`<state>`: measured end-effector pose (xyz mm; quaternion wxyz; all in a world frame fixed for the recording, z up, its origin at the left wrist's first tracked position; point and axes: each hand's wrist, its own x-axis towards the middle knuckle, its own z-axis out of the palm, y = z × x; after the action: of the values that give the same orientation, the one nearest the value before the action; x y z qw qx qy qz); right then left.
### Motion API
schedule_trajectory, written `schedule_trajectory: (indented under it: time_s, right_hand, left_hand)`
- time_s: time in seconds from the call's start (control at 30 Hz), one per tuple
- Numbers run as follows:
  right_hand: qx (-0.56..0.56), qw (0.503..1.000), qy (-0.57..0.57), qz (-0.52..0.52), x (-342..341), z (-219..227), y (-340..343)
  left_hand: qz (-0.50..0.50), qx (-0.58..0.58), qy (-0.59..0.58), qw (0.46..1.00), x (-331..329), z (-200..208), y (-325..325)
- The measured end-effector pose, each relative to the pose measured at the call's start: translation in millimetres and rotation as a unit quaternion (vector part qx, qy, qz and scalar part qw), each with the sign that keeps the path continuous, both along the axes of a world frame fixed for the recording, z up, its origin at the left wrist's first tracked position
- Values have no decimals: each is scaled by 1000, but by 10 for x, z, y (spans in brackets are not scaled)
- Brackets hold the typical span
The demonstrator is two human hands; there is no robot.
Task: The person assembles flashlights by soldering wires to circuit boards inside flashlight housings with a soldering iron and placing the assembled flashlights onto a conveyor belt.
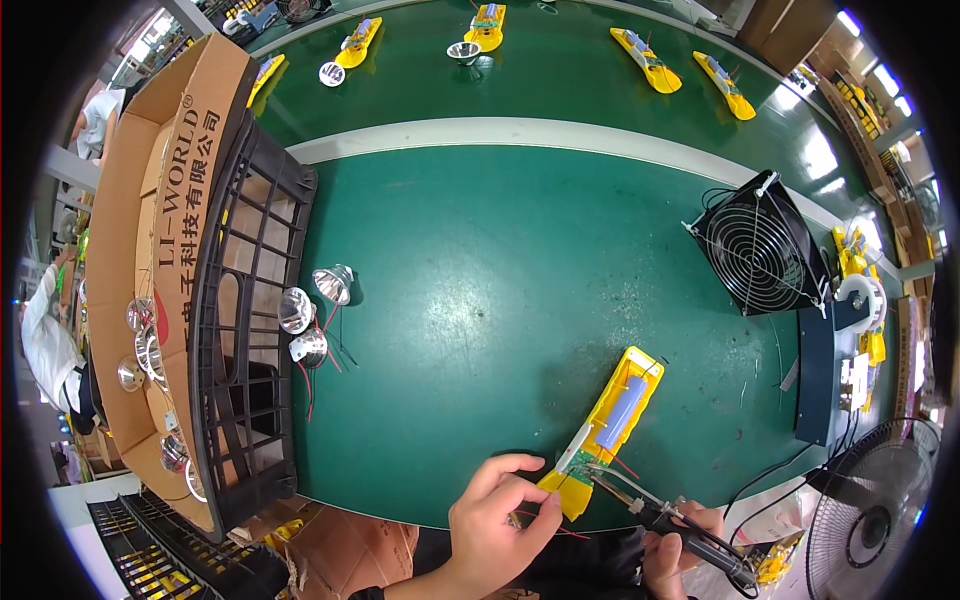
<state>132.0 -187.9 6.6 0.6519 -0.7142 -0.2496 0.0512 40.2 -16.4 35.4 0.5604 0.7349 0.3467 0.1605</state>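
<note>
A yellow plastic housing (637, 372) lies slanted near the table's front edge, holding a blue-purple cylindrical battery (621, 412) and a small green circuit board (578, 462). My left hand (500, 522) is at the housing's lower end, thumb and forefinger pinched on a thin wire; red wire shows beside these fingers. In my right hand (680, 548) is a black-handled soldering iron (690, 535) with a thin metal tube alongside it. The iron's tip reaches the circuit board; exact contact is too small to make out.
Several shiny reflector cups (332, 284) with wires lie left, beside a black plastic crate (250, 300) and cardboard box (150, 230). At right are a black square fan (758, 245), a solder spool (860, 303) and a round fan (868, 528). More yellow housings (646, 60) lie on the green surface beyond.
</note>
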Motion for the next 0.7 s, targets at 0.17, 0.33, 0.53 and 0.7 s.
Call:
schedule_trajectory:
  time_s: [0.17,0.33,0.53,0.7]
  right_hand:
    - [4,1000,1,-5,8,0,16]
    - [-7,1000,-7,-1,21,7,-7]
    - [-8,1000,-28,-4,25,19,3]
    - [-8,1000,-23,-13,8,28,-3]
  left_hand:
    - [-2,11,-9,1000,4,-22,4]
    - [0,-3,0,1000,9,-2,8]
    - [1,0,-3,1000,4,-12,1]
    - [-1,11,-10,1000,-7,-38,-13]
